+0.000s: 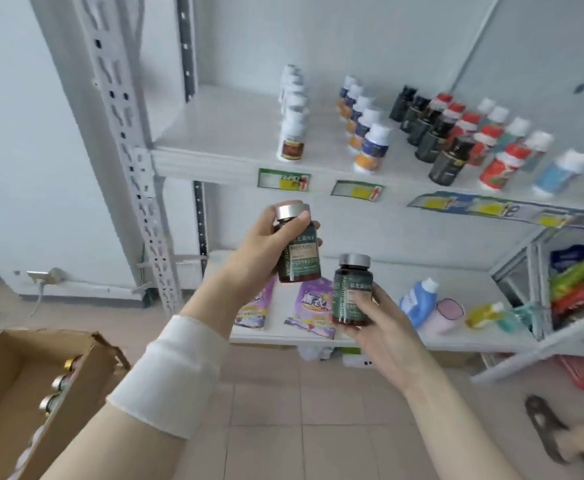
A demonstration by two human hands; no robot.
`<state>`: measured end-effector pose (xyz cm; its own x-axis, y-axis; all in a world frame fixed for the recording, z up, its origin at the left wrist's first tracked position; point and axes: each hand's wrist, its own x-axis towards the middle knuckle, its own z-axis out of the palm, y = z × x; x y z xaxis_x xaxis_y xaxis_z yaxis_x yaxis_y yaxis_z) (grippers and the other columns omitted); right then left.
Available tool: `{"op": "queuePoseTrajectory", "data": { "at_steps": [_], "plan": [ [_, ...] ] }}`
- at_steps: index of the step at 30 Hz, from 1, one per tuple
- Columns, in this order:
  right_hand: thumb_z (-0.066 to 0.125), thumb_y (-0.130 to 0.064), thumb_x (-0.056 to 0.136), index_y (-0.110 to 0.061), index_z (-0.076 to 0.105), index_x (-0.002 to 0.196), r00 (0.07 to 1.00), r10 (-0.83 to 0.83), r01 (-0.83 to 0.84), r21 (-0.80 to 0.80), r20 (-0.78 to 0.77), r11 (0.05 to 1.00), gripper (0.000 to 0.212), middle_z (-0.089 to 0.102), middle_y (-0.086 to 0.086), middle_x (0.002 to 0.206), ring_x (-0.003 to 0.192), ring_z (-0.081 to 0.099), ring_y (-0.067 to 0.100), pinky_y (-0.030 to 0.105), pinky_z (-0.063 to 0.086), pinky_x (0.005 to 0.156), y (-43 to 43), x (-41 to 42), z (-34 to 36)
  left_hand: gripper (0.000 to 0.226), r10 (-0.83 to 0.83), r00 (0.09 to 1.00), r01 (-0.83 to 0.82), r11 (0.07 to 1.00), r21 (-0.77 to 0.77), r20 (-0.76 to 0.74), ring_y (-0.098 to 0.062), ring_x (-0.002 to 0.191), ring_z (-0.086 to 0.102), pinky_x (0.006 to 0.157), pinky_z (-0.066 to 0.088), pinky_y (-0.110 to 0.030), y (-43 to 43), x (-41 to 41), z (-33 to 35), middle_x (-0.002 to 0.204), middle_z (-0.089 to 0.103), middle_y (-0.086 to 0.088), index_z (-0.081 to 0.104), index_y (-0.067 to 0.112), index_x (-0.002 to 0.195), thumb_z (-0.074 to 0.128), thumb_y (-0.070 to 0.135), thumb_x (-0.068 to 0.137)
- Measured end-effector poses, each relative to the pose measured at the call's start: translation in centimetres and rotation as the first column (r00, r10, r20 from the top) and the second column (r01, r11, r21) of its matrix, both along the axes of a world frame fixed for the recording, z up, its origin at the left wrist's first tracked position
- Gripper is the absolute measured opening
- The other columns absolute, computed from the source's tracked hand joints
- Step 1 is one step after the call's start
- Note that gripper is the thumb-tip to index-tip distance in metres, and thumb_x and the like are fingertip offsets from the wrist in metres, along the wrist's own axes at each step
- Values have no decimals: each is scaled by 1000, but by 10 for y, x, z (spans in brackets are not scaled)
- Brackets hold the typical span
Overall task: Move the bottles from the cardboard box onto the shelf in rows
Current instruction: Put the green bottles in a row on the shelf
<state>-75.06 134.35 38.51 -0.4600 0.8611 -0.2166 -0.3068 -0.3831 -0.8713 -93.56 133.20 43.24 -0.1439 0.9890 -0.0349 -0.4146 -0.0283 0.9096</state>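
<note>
Cardboard box (3, 372) sits bottom L, flaps open. Along its R inner wall 3 bottle caps (60, 382) show in a line (one gold, two silvery); the bodies below them are mostly hidden.

Upper shelf (221, 129) of the white metal rack carries bottles in rows running front to back:
- white-cap row (292, 133) w/ a brown label at the front
- blue-and-orange row (366, 136)
- dark row (432, 136)
- red row (484, 150)
- pale blue row (543, 154), further R

Price tags (283, 180) are stuck along its front edge.

Lower shelf (387, 271) has purple pouches (314, 303), a tilted blue jug (416, 299), a pink item (446, 315) and a small yellow bottle (484, 313), all a bit blurred. Wire basket (534, 289) at far R holds colourful packets (577, 282).

Left hand (259, 258) is raised just below the upper shelf's edge. Fingers and thumb are curled round a dark green-label bottle (299, 251) w/ silver cap, thumb up by the cap, bottle roughly upright w/ a slight tilt. A white band (169, 372) is on that forearm.

Right hand (377, 327) is lower and to the R, gripping a second bottle (351, 289) of the same kind, fingers wrapped round its lower half, cap up.

The two bottles are near each other but not touching, both in the air in front of the rack, between the two shelf levels.
</note>
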Motion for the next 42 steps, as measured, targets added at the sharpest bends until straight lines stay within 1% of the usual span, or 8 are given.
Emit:
{"op": "queuePoseTrajectory", "data": {
  "at_steps": [8,14,19,24,29,31,35,42],
  "plan": [
    [93,-40,35,-7,57,113,973,-220,227,108,-67,968,93,70,7,96,93,68,22,43,54,88,43,162,38,15,-159,968,180,979,95,-194,-12,76,69,66,56,-25,80,167,55,93,67,0,53,18,104,53,27,92],
    [87,-35,50,-3,52,124,952,-301,305,192,-53,933,88,65,18,105,90,68,25,31,58,71,108,240,72,21,-132,940,188,970,154,-315,-17,92,67,85,54,-36,155,242,86,102,68,-2,58,17,103,55,34,91],
    [92,-41,38,-11,62,112,942,-331,331,325,-57,886,85,70,9,103,94,68,19,40,55,87,188,291,107,19,-165,901,266,941,210,-402,-20,91,66,88,54,-39,235,288,121,96,68,-4,62,18,96,55,35,92],
    [92,-40,35,-8,62,114,933,-360,341,353,-14,871,91,69,11,108,97,68,21,36,58,78,258,328,143,34,-207,863,334,918,214,-460,-7,69,67,64,56,-21,306,329,147,85,68,0,62,7,101,51,38,93],
    [91,-32,40,-6,60,114,927,-375,352,359,-5,865,84,69,11,106,100,67,24,42,56,84,319,364,163,29,-233,812,377,909,177,-535,-19,86,65,79,56,-27,369,367,158,102,69,-10,62,11,95,49,37,94],
    [80,-22,59,-5,55,121,914,-403,363,359,42,860,69,65,15,114,105,64,26,43,54,89,343,379,168,37,-230,796,384,907,173,-559,-19,85,65,73,56,-23,395,381,160,101,69,-12,63,6,104,49,38,94],
    [60,-9,83,-11,52,126,875,-435,317,429,213,846,44,67,8,116,108,64,22,40,49,96,395,413,177,33,-190,772,363,915,175,-607,-24,98,68,84,55,-33,449,410,164,108,70,-9,63,10,103,51,40,93],
    [69,-20,65,-13,49,129,884,-314,108,504,346,857,67,68,5,112,101,67,18,31,52,87,490,473,190,29,-135,762,276,953,128,-633,-13,99,63,88,49,-24,529,463,157,111,69,3,58,17,107,48,41,94]
  ]
}}
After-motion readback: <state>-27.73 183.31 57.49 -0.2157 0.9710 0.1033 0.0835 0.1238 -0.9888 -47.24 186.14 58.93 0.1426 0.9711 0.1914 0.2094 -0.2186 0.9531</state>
